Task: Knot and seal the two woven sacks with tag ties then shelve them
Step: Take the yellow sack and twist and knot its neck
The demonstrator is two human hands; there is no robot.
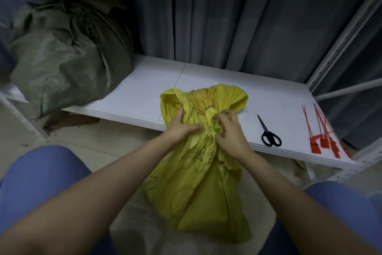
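Both my left hand [182,128] and right hand [228,130] clutch the bunched neck of the yellow sack [198,172] at frame centre, knotting it; next I judge I need a red tag tie [322,141] from the shelf [134,93] at right.

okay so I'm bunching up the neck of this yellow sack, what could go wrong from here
Both hands, left hand and right hand, are busy on the yellow sack, so reaching for the red tag ties may let the neck loosen. The scissors lie near the shelf edge and could get knocked off.
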